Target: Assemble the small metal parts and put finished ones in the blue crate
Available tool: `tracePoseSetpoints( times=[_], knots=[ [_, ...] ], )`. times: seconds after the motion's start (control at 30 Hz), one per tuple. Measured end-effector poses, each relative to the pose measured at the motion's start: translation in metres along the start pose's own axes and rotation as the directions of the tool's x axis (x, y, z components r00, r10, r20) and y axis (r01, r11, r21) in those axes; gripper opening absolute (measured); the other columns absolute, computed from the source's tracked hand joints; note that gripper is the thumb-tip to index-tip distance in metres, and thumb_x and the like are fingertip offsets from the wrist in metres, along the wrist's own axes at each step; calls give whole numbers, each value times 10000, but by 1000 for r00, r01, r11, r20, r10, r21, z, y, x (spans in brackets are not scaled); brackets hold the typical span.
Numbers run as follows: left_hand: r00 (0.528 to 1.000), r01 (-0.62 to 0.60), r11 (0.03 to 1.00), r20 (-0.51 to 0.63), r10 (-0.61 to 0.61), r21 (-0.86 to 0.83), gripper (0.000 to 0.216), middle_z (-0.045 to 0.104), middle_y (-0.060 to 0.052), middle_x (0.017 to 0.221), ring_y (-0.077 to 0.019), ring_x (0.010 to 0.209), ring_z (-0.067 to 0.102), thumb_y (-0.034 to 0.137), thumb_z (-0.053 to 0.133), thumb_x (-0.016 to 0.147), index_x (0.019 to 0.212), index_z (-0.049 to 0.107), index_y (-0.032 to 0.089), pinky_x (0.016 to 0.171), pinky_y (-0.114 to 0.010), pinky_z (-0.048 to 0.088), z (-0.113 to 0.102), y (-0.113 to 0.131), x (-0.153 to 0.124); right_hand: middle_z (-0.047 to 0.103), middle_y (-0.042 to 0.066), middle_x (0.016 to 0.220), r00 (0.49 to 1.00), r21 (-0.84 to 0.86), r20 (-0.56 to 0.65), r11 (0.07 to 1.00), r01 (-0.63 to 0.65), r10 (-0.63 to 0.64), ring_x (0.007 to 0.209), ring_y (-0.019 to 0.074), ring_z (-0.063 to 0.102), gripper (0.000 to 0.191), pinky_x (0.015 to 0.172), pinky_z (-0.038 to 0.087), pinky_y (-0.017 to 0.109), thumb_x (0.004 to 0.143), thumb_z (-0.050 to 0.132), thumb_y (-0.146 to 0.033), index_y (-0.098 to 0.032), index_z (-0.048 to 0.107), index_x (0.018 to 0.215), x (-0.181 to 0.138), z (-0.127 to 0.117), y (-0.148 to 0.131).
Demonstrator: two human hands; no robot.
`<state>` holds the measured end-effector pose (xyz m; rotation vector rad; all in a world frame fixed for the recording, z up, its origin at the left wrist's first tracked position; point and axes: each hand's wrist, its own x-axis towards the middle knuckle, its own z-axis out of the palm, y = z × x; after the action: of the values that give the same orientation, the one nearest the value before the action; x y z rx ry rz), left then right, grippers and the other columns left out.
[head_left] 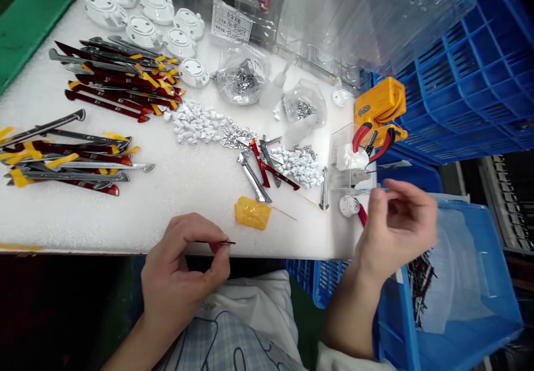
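Near the front edge of the table, my left hand [183, 265] pinches a thin dark strip [227, 242] between thumb and fingertips; it shows edge-on. My right hand [398, 223] is raised at the right, thumb and index finger closed together, and anything between them is too small to make out. Beside it stands a clear box [340, 151] holding a needle-tipped bottle and pliers [362, 136] with red-and-black handles. A yellow taped block [252, 213] with a thin wire lies beyond my left hand. Red and silver strips [267, 162] lie loose behind it.
Bundles of red and grey strips [70, 159] with yellow tape cover the left. White round pots [194, 72] stand at the back. Small white parts [196, 123] and bags of metal bits [244, 76] fill the middle. A tape dispenser [380, 104] and blue bins [479, 282] are right.
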<state>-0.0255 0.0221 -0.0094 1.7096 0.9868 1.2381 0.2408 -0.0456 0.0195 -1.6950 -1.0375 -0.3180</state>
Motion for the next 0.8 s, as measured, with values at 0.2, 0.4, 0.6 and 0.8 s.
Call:
tracePoseSetpoints(
  times=[0.2,0.4,0.6,0.8],
  knots=[
    [1000,-16,999,24,15,34,272,728,79,725,-176,651,685,28,681,874,920,671,296,627,-345,529,2,3,1,696,3,857,999,-84,-38,996,32,-35,687,164,588,266,690,404,323,875,898,-347,-171,830,1063,36,5,29],
    [999,-33,997,32,31,74,260,721,93,713,-150,606,673,24,659,863,892,676,282,706,-355,545,1,7,5,711,57,819,986,-255,-11,954,157,-165,728,176,572,276,708,437,330,904,847,-428,-161,823,837,41,3,50],
    [996,-77,994,50,73,77,286,761,95,729,-144,605,679,-2,667,872,905,716,278,736,-366,552,-1,8,7,716,66,837,985,-264,-11,950,164,-173,731,177,577,289,697,427,330,898,835,-451,-167,799,854,40,3,52],
    [997,-76,995,31,74,61,271,734,99,728,-131,625,693,5,654,874,899,679,274,697,-345,510,1,8,6,727,74,822,985,-286,1,944,164,-171,715,180,580,303,701,429,341,897,826,-476,-178,792,849,41,0,51]
  ],
)
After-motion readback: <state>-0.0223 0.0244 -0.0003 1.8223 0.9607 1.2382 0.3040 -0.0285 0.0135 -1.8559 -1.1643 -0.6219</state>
